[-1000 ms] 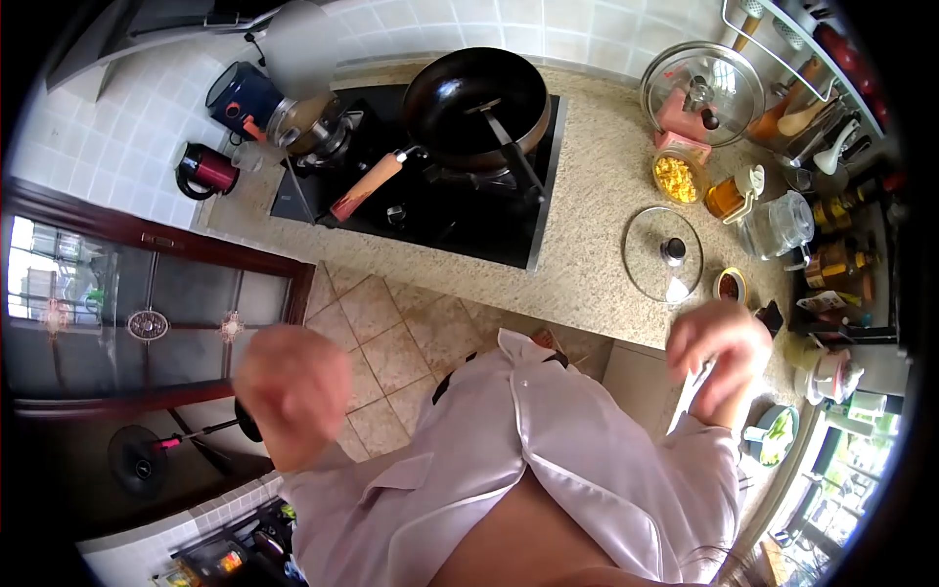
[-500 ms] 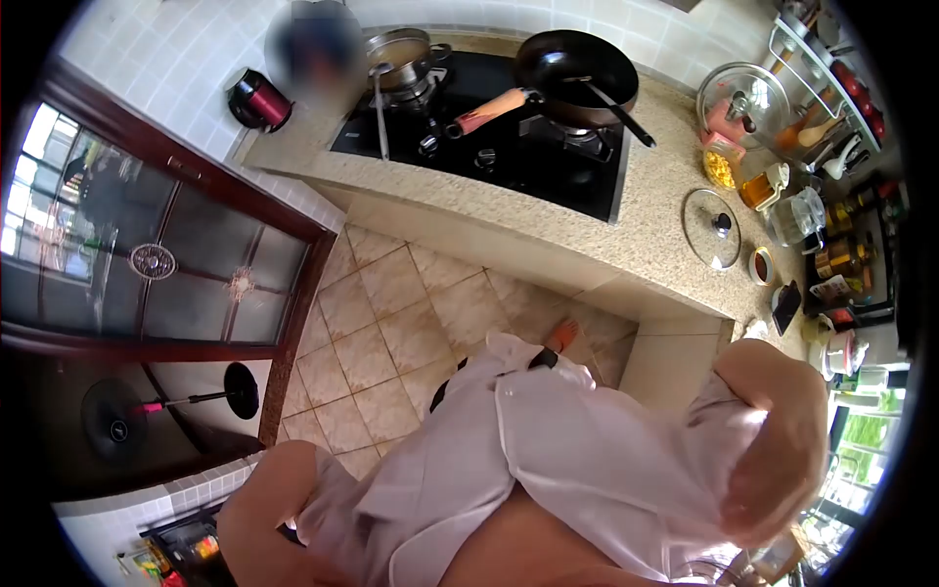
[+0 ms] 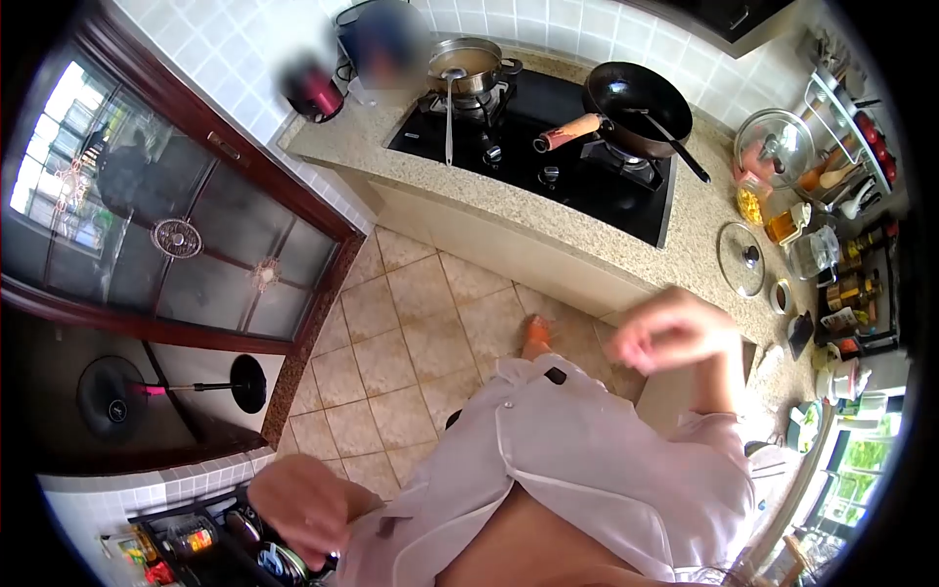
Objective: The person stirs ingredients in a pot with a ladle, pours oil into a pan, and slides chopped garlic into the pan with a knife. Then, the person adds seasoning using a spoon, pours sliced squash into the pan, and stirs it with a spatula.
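Note:
My left hand (image 3: 301, 504) hangs low at the left beside my light shirt (image 3: 587, 460), a little blurred, its fingers loosely spread with nothing in them. My right hand (image 3: 675, 331) is raised in front of the counter's front edge, its fingers curled in, and nothing shows in it. Beyond it, a glass lid (image 3: 741, 258) lies on the counter (image 3: 626, 264), next to a small bowl of dark sauce (image 3: 781, 296). Neither hand touches these.
On the black stove (image 3: 528, 147) are a dark wok (image 3: 636, 98) with a utensil in it and a steel pot (image 3: 468, 67) with a ladle. A glazed door (image 3: 186, 215) and a fan (image 3: 112, 396) are at left. Jars (image 3: 812, 252) line the right. One foot (image 3: 536, 335) shows on the tiles.
The view has shifted, so the stove now sits further right. My right hand has come forward from beside my body, while my left hand has dropped low at my side. The foot has shifted left.

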Motion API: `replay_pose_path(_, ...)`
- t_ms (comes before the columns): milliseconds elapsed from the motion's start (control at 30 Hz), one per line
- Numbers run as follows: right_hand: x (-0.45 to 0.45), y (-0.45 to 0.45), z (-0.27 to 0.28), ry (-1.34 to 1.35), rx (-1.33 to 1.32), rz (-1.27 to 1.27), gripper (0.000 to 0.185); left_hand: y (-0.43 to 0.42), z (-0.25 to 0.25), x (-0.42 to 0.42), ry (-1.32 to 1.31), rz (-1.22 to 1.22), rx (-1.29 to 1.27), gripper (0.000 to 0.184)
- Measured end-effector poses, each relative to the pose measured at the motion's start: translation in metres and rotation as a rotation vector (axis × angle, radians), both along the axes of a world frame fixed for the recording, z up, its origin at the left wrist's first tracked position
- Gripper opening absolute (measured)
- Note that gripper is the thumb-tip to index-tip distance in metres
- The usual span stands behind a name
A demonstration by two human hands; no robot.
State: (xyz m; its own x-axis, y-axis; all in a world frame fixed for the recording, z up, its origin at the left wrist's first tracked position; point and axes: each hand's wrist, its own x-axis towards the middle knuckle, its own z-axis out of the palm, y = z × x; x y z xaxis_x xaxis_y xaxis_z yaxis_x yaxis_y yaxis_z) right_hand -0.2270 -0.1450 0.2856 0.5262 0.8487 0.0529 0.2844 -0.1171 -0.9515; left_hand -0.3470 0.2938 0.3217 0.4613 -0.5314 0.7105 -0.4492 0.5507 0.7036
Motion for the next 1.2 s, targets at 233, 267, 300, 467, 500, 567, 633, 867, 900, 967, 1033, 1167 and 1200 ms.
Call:
replay_pose_path(233,0.14,0.052,-0.188,-0.027,-0.398,-0.397,0.022,-0.015,-0.055,0.074,0.298,0.656,0.575,0.011)
replay_pose_path(267,0.161,0.059,-0.202,-0.032,-0.392,-0.392,0.022,-0.019,-0.07,0.085,0.432,0.762,0.609,0.011)
replay_pose_path(300,0.182,0.069,-0.212,0.05,-0.349,-0.473,0.022,-0.024,-0.083,0.099,0.566,0.867,0.639,0.011)
replay_pose_path(467,0.28,0.104,-0.302,-0.256,-0.261,-0.722,0.03,-0.037,-0.116,0.151,0.787,0.944,0.725,0.011)
replay_pose_path(500,0.297,0.109,-0.31,-0.326,-0.237,-0.787,0.033,-0.04,-0.121,0.161,0.774,0.952,0.75,0.013)
replay_pose_path(567,0.322,0.121,-0.314,-0.388,-0.21,-0.85,0.036,-0.046,-0.123,0.181,0.796,0.943,0.74,0.012)
replay_pose_path(633,0.335,0.131,-0.315,-0.445,-0.213,-0.938,0.044,-0.052,-0.125,0.198,0.824,0.93,0.734,0.011)
replay_pose_path(867,0.361,0.149,-0.317,-0.399,-0.243,-0.936,0.043,-0.05,-0.14,0.251,0.902,0.783,0.806,0.011)
replay_pose_path(900,0.362,0.151,-0.312,-0.415,-0.244,-0.967,0.037,-0.047,-0.142,0.258,0.914,0.765,0.832,0.011)
replay_pose_path(967,0.372,0.15,-0.312,-0.405,-0.246,-0.975,0.033,-0.04,-0.145,0.27,0.888,0.755,0.842,0.012)
replay_pose_path(1033,0.376,0.149,-0.315,-0.454,-0.247,-0.984,0.021,-0.032,-0.149,0.278,0.872,0.742,0.855,0.012)
replay_pose_path(1167,0.379,0.153,-0.315,-0.512,-0.291,-0.999,0.017,-0.013,-0.15,0.303,0.825,0.678,0.861,0.012)
replay_pose_path(1200,0.378,0.155,-0.315,-0.514,-0.295,-1.011,0.017,-0.006,-0.151,0.308,0.822,0.65,0.865,0.012)
